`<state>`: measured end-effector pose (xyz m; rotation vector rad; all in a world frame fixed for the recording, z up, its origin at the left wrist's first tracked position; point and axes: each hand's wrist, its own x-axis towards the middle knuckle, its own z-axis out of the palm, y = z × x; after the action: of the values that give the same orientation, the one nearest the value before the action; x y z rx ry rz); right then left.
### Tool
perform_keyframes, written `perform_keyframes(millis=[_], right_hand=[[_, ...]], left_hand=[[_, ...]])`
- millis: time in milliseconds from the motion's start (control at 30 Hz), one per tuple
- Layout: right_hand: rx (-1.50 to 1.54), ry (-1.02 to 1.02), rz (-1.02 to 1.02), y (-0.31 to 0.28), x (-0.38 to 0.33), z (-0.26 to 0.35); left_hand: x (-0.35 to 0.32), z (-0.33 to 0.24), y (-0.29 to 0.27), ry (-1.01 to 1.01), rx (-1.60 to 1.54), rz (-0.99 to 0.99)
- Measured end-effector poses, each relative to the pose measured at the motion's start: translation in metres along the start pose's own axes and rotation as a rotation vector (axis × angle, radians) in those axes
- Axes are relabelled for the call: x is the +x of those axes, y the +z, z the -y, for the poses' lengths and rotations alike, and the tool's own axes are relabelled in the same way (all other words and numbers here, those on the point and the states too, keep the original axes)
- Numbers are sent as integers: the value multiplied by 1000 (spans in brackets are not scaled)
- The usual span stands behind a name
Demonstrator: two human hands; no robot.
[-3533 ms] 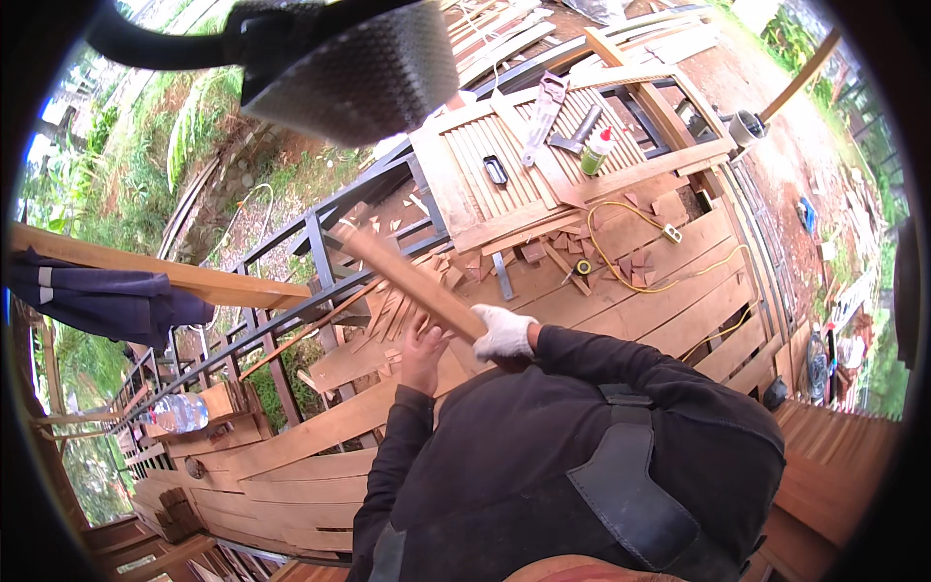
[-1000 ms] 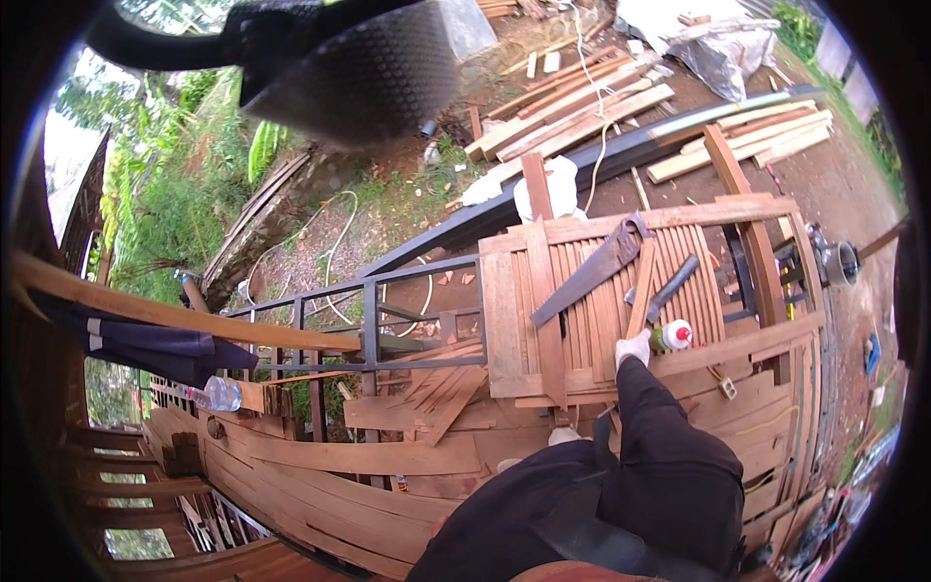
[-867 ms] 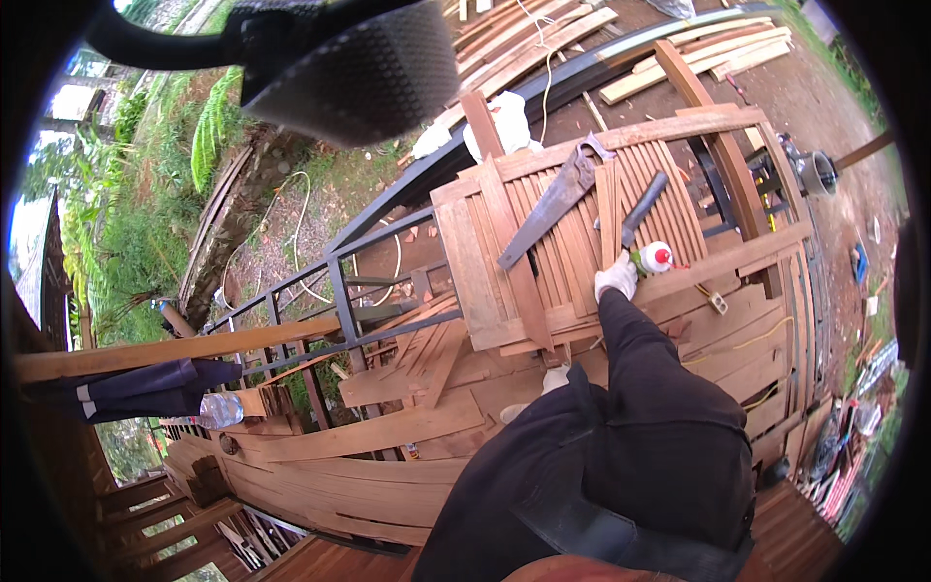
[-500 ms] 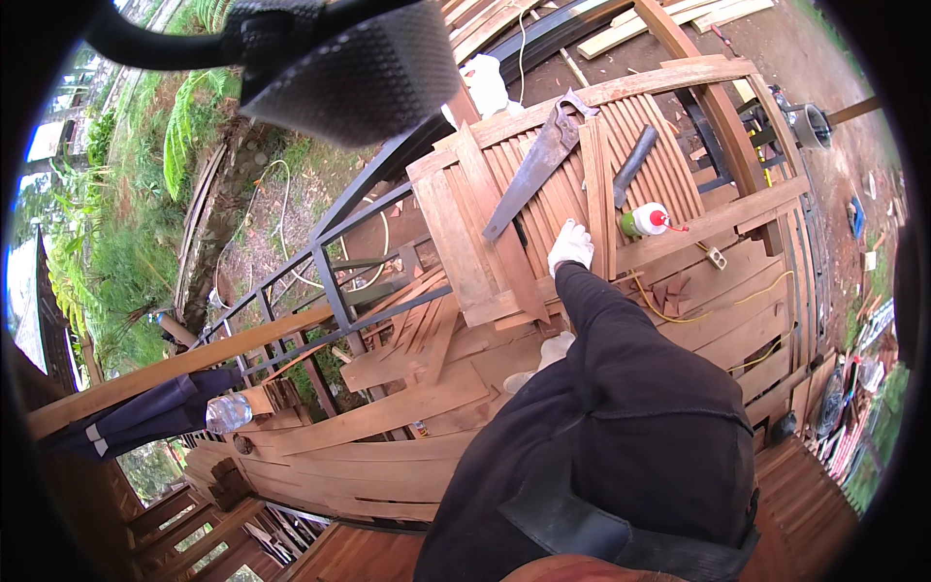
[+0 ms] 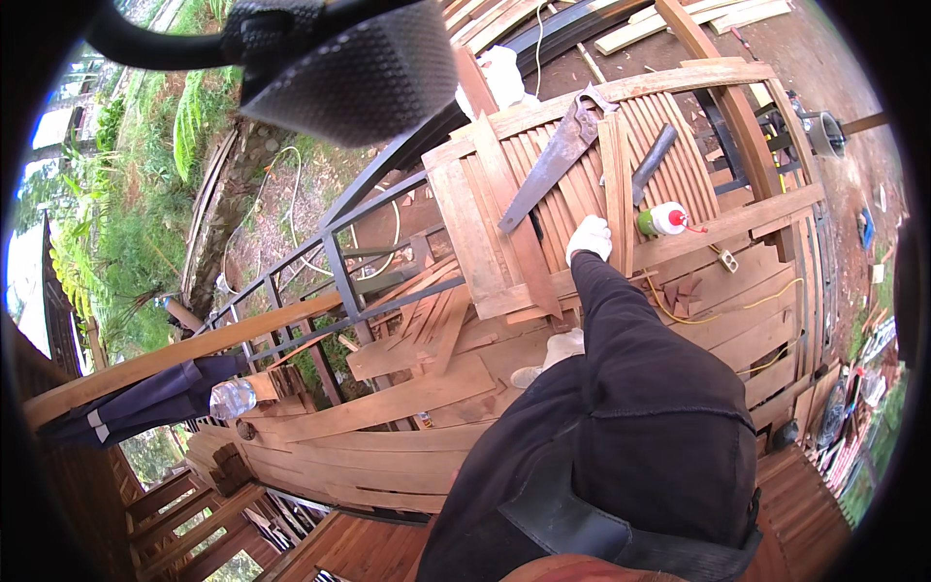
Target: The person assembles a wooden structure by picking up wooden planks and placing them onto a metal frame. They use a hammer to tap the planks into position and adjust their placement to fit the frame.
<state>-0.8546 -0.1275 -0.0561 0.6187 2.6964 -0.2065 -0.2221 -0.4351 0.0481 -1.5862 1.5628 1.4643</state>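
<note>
My right hand gloved, grip closed on slat; left grip hidden, can't tell. Saw just beside: snag risk. Glue bottle near table edge could tip.

By my right hand I count 1 handsaw, 1 dark flat file and 1 glue bottle with a red cap just beyond my knuckles. Near my left hand lies 1 yellow cord. Far off to my left sits 1 clear plastic bottle. That makes 2 gloved hands.
</note>
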Motion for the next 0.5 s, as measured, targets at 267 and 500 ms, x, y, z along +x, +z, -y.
perform_keyframes(millis=[267,500], right_hand=[[63,28,82,-7,-3,-2],[75,3,175,-11,-15,-5]], left_hand=[[9,-3,-4,-7,14,10],[23,-22,-8,16,43,33]])
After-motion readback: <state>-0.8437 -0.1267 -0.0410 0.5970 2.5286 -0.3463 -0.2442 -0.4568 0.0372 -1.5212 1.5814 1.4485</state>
